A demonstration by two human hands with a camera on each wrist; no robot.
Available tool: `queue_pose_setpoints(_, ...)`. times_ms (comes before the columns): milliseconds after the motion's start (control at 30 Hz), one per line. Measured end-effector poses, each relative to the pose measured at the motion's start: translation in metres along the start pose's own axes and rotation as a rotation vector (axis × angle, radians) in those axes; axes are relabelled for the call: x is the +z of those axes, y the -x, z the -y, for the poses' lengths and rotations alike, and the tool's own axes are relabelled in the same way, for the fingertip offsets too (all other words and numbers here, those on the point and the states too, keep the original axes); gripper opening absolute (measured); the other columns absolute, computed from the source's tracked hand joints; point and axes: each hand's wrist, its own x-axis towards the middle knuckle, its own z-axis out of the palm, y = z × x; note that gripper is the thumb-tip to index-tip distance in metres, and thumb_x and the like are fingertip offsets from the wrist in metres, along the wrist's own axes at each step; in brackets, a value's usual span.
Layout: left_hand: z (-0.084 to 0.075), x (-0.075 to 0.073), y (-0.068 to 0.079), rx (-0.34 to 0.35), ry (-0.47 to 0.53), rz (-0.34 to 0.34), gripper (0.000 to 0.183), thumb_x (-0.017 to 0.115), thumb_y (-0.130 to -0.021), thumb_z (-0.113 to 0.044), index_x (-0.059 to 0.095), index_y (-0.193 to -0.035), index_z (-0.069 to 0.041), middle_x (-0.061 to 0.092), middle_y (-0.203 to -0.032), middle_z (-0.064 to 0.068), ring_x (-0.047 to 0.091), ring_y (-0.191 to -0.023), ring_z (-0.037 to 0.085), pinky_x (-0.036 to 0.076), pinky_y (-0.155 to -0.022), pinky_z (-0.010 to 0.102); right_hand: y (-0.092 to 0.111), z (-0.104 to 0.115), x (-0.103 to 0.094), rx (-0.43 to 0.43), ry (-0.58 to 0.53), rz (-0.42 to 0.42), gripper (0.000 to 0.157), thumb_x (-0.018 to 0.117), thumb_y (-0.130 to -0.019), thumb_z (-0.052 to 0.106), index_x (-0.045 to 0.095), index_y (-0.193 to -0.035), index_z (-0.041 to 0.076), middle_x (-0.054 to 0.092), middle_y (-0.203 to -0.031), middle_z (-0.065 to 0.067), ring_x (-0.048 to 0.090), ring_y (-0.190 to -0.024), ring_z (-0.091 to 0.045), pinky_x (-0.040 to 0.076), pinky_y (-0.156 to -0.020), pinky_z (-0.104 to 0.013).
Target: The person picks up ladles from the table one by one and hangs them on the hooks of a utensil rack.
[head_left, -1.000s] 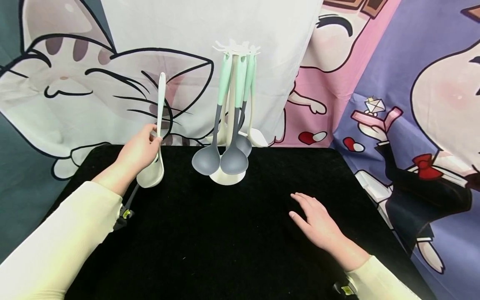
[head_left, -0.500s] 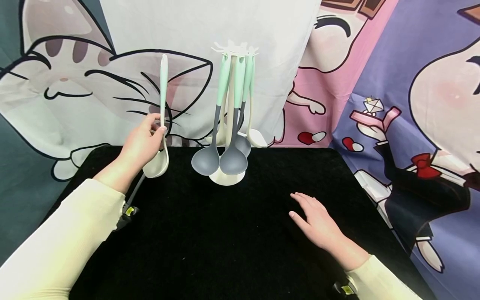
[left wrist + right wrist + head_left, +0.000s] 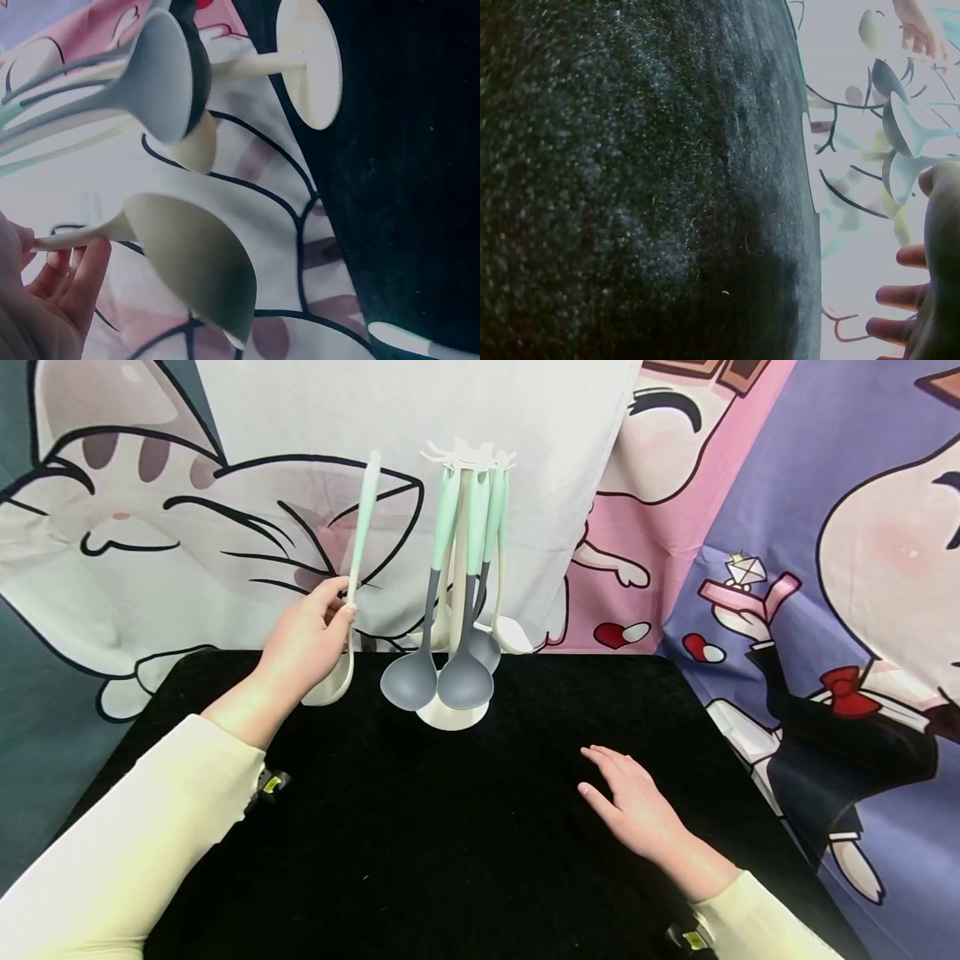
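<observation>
My left hand (image 3: 303, 639) pinches the cream shaft of a ladle (image 3: 365, 518) between thumb and fingers, its mint handle pointing up and leaning slightly right. The bowl hangs below, partly behind the hand in the head view; the left wrist view shows the cream bowl (image 3: 199, 262) in full. Just right of it stands a white utensil rack (image 3: 452, 717). On the rack hang grey ladles with mint handles, one grey ladle (image 3: 410, 681) at its left front, and a cream utensil (image 3: 513, 635) at its right. My right hand (image 3: 633, 802) holds nothing, fingers extended over the black tabletop.
A black cloth-covered table (image 3: 465, 843) lies under both hands. Behind it hangs a cartoon-printed curtain (image 3: 292, 527). In the left wrist view, a slim pale-and-grey handle (image 3: 405, 341) lies on the black surface; my left arm covers that spot in the head view.
My left hand has raised the cream ladle and carried it right, closer to the rack; its handle has tipped from near upright to leaning right. My right hand has stayed still.
</observation>
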Motion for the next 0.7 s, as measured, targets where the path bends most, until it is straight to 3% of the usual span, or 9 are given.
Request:
queue_pose_setpoints(300,-0.029,-0.001,0.0,0.018,-0.087,0.01,0.04,0.046,-0.104,-0.031,0.051,-0.143,-0.025,0.067,-0.11,0.009,0.061,-0.1,0.031,0.044,-0.087,0.052,0.001,0.001,0.0,0.005,-0.01,0.001,0.052,0.059,-0.099,0.037,0.05,-0.143,0.011,0.049,-0.145,-0.012,0.043,-0.135,-0.033,0.03,-0.109,-0.055)
queue_pose_setpoints(700,-0.046,-0.005,0.002,0.021,-0.139,0.006,0.039,0.049,-0.104,-0.026,0.052,-0.142,-0.024,0.068,-0.109,0.009,0.061,-0.101,0.031,0.044,-0.088,0.053,0.003,-0.002,-0.001,0.007,-0.01,0.001,0.052,0.059,-0.099,0.038,0.05,-0.144,0.011,0.049,-0.145,-0.011,0.043,-0.134,-0.032,0.03,-0.109,-0.055)
